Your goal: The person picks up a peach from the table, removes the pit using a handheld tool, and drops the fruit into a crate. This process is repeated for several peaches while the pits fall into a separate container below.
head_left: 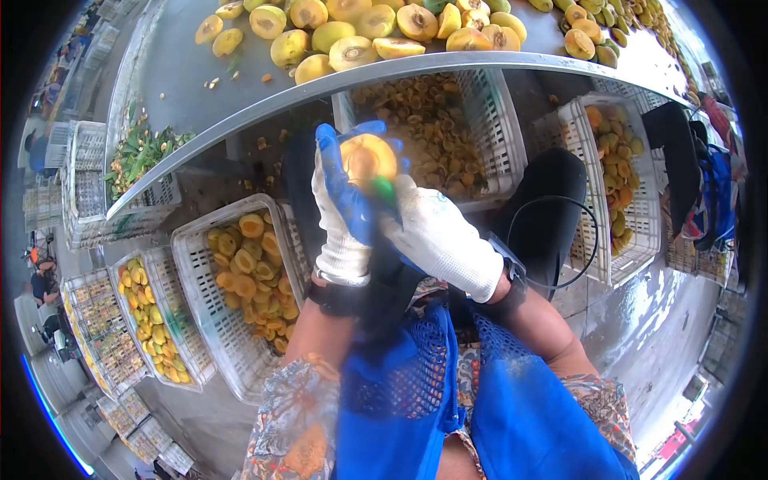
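Observation:
My left hand [340,204], in a white glove with blue coating, holds a halved yellow-orange fruit [368,158] with its cut face up. Close against its right side is my right hand [440,232], in a white glove, closed around a tool with a green part [383,190]. The tool's tip is blurred and cannot be made out. Both hands are above the floor, just below the metal table's edge, near a white crate [512,136] of fruit pieces.
Cut fruit [352,53] lies on the metal table [180,80] ahead. Leaves [144,156] sit at its left end. A crate of halves [188,248] stands left, another fruit crate [596,232] right. A black cable [594,240] loops by the right knee. People are in the background.

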`<state>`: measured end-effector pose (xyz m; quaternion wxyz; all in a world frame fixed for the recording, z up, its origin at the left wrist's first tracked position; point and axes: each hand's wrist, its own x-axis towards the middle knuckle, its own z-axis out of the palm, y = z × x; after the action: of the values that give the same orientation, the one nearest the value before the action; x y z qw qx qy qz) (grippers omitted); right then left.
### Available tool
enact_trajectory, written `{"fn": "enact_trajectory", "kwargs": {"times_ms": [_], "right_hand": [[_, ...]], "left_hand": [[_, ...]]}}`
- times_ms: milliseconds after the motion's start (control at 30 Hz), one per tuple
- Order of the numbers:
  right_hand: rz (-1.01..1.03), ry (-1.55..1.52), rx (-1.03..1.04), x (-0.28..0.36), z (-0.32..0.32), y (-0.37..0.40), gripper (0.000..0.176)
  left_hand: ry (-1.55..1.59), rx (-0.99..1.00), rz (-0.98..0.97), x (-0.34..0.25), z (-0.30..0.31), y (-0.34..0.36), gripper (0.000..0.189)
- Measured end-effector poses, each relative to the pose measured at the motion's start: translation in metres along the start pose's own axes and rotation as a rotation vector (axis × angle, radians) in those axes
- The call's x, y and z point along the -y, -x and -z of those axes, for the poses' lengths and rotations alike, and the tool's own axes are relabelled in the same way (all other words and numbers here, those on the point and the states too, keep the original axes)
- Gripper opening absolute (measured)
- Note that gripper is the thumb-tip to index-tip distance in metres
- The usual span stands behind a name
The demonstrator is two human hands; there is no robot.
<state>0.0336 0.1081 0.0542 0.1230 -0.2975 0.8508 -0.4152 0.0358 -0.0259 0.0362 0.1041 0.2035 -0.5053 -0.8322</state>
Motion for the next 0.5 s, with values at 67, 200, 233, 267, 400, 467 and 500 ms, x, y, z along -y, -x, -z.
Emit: {"fn": "enact_trajectory", "kwargs": {"times_ms": [67, 200, 233, 267, 400, 467, 500], "right_hand": [[-0.038, -0.016, 0.051, -0.002, -0.001, 0.002, 0.029], [-0.181, -0.156, 0.172, -0.001, 0.006, 0.002, 0.028], [-0.226, -0.202, 0.216, 0.000, 0.008, 0.001, 0.028], [-0.270, -0.249, 0.257, 0.002, 0.011, 0.001, 0.027], [-0.300, -0.279, 0.210, 0.009, 0.010, 0.002, 0.029], [-0.146, -0.128, 0.038, 0.003, -0.003, 0.009, 0.029], [-0.120, -0.112, 0.023, -0.001, -0.006, 0.009, 0.030]], "left_hand": [[0.116, 0.021, 0.058, 0.001, 0.003, -0.001, 0.056], [-0.096, 0.052, 0.125, 0.000, 0.017, -0.003, 0.062], [-0.139, 0.063, 0.110, 0.004, 0.022, -0.004, 0.062], [-0.184, 0.075, 0.093, 0.009, 0.026, -0.005, 0.062], [-0.107, 0.088, 0.127, 0.011, 0.026, -0.007, 0.063], [0.111, 0.102, 0.233, 0.005, 0.024, -0.009, 0.066], [0.222, 0.111, 0.287, 0.004, 0.024, -0.009, 0.068]]}}
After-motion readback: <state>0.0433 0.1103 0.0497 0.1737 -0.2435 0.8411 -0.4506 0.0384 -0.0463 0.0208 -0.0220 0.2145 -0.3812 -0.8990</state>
